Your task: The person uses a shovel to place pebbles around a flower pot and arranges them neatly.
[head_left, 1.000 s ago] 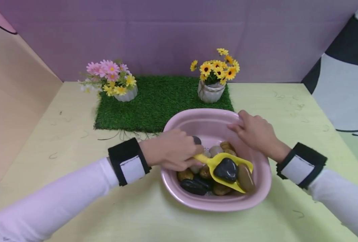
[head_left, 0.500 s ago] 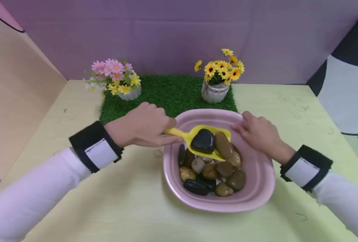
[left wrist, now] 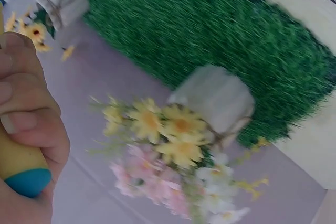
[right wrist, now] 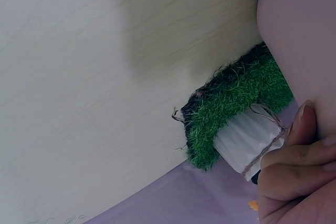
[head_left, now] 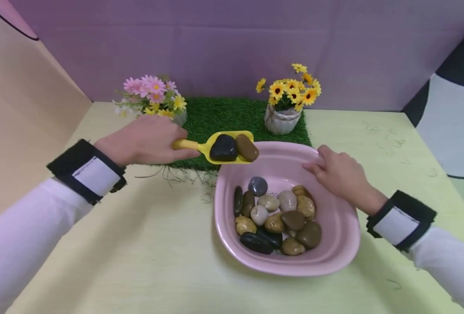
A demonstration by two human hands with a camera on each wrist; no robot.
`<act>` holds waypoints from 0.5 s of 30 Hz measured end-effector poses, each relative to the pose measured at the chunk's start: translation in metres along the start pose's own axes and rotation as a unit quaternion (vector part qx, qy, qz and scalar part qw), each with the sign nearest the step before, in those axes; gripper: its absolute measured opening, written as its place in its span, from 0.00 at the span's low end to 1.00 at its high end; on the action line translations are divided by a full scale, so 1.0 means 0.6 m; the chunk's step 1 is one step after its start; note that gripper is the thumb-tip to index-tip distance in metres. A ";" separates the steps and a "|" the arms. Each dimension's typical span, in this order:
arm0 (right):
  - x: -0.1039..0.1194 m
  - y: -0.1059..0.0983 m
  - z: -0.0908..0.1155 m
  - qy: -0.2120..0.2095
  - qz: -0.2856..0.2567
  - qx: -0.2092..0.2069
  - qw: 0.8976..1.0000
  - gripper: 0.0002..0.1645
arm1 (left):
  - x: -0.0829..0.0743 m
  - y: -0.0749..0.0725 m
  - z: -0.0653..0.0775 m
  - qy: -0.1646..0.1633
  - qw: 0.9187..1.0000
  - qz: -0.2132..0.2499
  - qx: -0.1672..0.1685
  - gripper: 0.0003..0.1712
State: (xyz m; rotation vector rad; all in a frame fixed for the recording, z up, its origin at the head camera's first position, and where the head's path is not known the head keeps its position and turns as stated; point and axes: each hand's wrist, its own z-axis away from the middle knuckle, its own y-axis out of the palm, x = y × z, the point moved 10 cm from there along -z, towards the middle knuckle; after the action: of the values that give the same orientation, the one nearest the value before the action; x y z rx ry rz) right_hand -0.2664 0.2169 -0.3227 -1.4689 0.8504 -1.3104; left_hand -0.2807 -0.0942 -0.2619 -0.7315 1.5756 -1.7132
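My left hand [head_left: 149, 138] grips the handle of a yellow toy shovel [head_left: 206, 148], whose blade carries a black stone [head_left: 223, 148] and a brown stone [head_left: 247, 148]. In the left wrist view the fingers [left wrist: 31, 85] curl round the handle, which ends in a blue-green tip [left wrist: 29, 182]. The shovel is held over the grass mat, by the far left rim of a pink basin [head_left: 339, 226]. Several smooth stones [head_left: 293, 220] in black, brown, tan and grey lie inside the basin. My right hand [head_left: 341, 174] holds the basin's far right rim, thumb inside the wall.
A green artificial grass mat [head_left: 212, 114] lies at the back of the pale table [head_left: 149, 244]. On it stand a pot of pink and yellow flowers [head_left: 153, 89], partly behind my left hand, and a pot of yellow flowers [head_left: 290, 92]. A purple backdrop [head_left: 224, 48] rises behind.
My left hand has lifted the shovel with its two stones out of the basin, up and to the left, over the mat. The right hand has kept its hold on the rim.
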 end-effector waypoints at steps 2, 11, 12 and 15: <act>-0.001 0.002 0.001 0.002 -0.001 0.004 1.000 0.23 | 0.015 0.006 0.000 -0.013 1.000 0.008 0.011 0.30; 0.002 0.000 -0.001 -0.004 -0.002 -0.004 1.000 0.23 | 0.082 0.019 0.004 -0.059 0.997 0.014 0.044 0.34; 0.002 0.000 -0.001 -0.004 -0.002 -0.004 1.000 0.23 | 0.090 0.021 0.006 -0.062 0.997 0.018 0.045 0.33; 0.001 0.002 -0.002 -0.001 -0.001 -0.001 1.000 0.23 | 0.114 0.028 0.014 -0.077 0.996 0.029 0.044 0.31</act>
State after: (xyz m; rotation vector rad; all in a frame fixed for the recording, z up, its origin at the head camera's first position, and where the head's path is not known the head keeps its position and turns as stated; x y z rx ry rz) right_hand -0.2674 0.2159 -0.3236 -1.4722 0.8489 -1.3090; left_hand -0.3137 -0.1543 -0.2811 -0.7477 1.3953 -1.6316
